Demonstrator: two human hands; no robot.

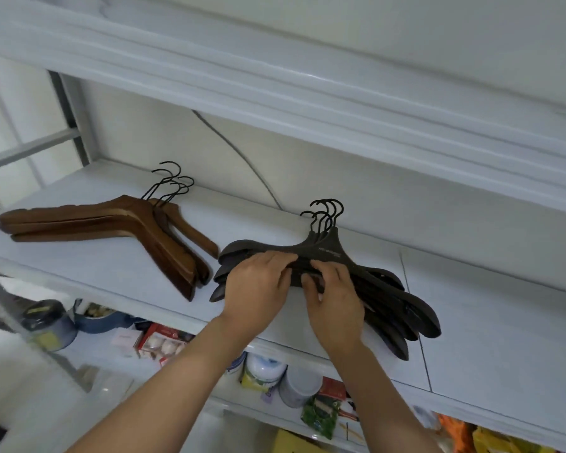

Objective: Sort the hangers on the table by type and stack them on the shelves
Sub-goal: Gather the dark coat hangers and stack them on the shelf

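While both hands press on the dark hangers (327, 256) on the shelf (111, 266), the pile sits fanned, hooks toward the wall. The left hand (258, 286) lies flat over the left arms; the right hand (335, 299) curls its fingers on the stack's near edge — pinching it, not lifting. These look stiff, light and smooth — likely to slide over one another, so squaring them by the necks seems wisest. Brown hangers (118, 223) lie stacked just beside.
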